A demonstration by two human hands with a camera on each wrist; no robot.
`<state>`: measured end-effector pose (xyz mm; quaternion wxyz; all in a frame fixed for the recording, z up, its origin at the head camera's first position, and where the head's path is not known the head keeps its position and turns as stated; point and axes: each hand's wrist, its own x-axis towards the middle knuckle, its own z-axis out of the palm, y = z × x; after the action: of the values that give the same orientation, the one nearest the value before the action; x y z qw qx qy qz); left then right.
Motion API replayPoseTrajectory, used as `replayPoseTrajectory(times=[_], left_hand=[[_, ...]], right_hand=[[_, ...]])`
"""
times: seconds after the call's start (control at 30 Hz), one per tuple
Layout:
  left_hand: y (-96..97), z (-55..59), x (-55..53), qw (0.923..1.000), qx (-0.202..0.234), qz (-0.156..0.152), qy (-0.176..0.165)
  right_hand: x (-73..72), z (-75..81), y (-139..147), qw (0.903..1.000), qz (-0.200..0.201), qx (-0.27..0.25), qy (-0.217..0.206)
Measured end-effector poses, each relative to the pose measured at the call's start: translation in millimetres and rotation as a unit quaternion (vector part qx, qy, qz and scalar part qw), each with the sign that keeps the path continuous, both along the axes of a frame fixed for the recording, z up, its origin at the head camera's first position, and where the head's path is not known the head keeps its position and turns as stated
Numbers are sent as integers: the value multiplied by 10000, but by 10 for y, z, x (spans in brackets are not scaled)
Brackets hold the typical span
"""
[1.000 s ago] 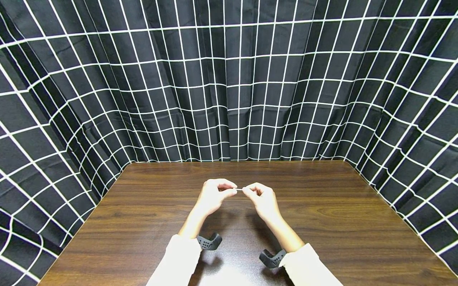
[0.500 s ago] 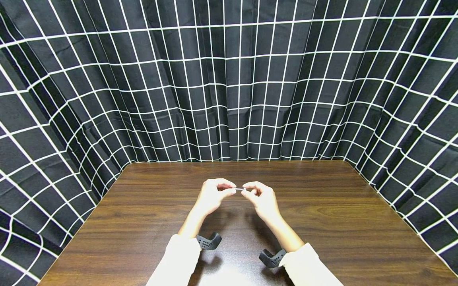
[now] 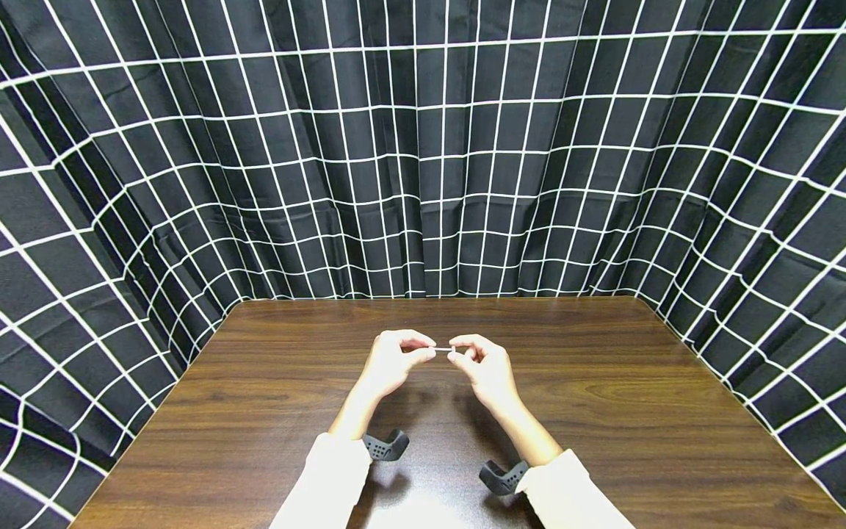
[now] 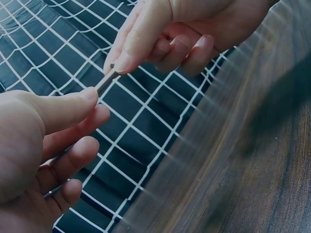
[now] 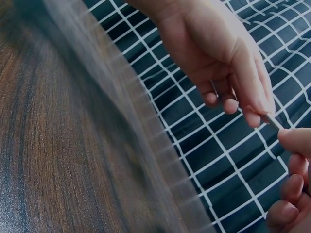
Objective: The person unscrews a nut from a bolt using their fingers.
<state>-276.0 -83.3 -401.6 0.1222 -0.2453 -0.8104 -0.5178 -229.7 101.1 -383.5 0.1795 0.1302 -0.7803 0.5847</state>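
Both hands hover above the middle of the brown wooden table (image 3: 595, 411), fingertips facing each other. Between them runs a thin, short metal-looking rod (image 3: 441, 350). My left hand (image 3: 428, 348) pinches one end between thumb and forefinger, and my right hand (image 3: 456, 350) pinches the other end. In the left wrist view the rod (image 4: 105, 81) spans from the left hand (image 4: 95, 100) up to the right hand (image 4: 120, 62), and a thin strand continues under the left hand's curled fingers. The right wrist view shows the rod (image 5: 272, 122) between the left hand (image 5: 253, 114) and the right hand (image 5: 290, 138).
A black curtain with a white grid (image 3: 423, 162) hangs round the table's back and both sides. Black wrist camera mounts (image 3: 386, 447) sit at the cuffs of the white sleeves (image 3: 327, 481). The table's far edge (image 3: 436, 300) meets the curtain.
The hands have stayed almost in place. The right hand's fingertips have risen slightly and come a little nearer the left hand. Both keep pinching the rod.
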Motion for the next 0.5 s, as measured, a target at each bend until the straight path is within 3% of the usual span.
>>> replayPoseTrajectory(times=[0.2,0.5], left_hand=[[-13,-9,-4,10000,-38,20,4],[-43,-80,-28,9991,-354,174,-166]], right_hand=[[-203,-269,63,9998,-155,112,5],[-268,-376,127,9952,-306,917,-133]])
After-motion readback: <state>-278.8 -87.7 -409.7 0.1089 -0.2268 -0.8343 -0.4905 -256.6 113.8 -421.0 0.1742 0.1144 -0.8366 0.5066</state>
